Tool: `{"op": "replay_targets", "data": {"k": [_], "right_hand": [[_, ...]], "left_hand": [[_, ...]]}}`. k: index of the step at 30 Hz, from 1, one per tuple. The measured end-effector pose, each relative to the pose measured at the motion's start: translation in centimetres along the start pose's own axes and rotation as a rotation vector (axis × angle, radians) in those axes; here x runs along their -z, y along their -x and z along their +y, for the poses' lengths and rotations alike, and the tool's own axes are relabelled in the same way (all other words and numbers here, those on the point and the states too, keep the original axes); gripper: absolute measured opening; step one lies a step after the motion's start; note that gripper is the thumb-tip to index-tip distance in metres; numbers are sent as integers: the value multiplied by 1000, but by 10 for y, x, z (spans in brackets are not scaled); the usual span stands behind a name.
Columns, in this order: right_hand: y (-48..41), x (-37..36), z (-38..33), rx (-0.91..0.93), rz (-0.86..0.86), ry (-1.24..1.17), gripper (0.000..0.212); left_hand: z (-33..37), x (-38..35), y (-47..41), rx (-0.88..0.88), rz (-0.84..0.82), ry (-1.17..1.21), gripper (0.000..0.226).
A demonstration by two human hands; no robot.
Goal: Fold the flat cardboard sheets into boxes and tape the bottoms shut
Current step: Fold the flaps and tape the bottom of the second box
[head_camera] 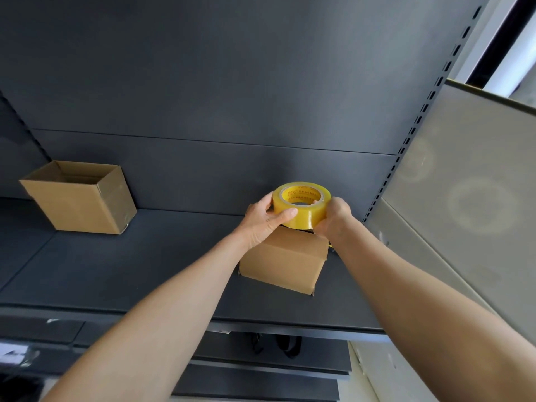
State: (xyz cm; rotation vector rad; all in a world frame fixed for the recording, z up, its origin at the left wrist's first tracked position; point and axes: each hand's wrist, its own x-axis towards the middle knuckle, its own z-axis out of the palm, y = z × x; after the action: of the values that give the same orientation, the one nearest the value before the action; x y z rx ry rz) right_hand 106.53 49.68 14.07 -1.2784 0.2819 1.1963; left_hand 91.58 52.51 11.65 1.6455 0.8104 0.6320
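2 bare hands hold 1 roll of tape (pixel 301 205) up in front of a dark grey shelf (pixel 145 265). the roll is fat and round and see-through yellow. inside it is a yellow ring with small red writing, and the hole in the middle faces up. the left hand (pixel 262 224) grips the left side of the roll, with its thumb lying across the front and its fingers curled round the back. the right hand (pixel 333 219) grips the right side, with its fingers wrapped round and mostly hidden. the roll is right over a small brown cardboard box (pixel 285 258), and i cannot tell if it touches the box top. this box sits on the shelf near the right end with a closed, plain side up, and little flap corners poke out at the bottom. an open brown box (pixel 78 198) stands well apart on the left of the shelf, close to the dark back wall (pixel 203 82), and you can see inside it. a strip with a row of small slots (pixel 406 140) runs up the right side of the back wall, and a pale grey panel (pixel 464 198) is beside it.
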Motion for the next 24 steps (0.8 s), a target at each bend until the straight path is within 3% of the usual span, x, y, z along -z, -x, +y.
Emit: {"op": "replay_targets", "data": {"k": [7,20,24], "right_hand": [[5,0,4,-48,52,-140,27],[7,7,3,-23,49,-116,23],[7,7,5,-6,66,-155,18]], "left_hand": [[-5,-2,1,-13,28,9,88],[-6,-4,0,-56,13,-1,76],[-8,-6,-3,-34,48,-21,43]]}}
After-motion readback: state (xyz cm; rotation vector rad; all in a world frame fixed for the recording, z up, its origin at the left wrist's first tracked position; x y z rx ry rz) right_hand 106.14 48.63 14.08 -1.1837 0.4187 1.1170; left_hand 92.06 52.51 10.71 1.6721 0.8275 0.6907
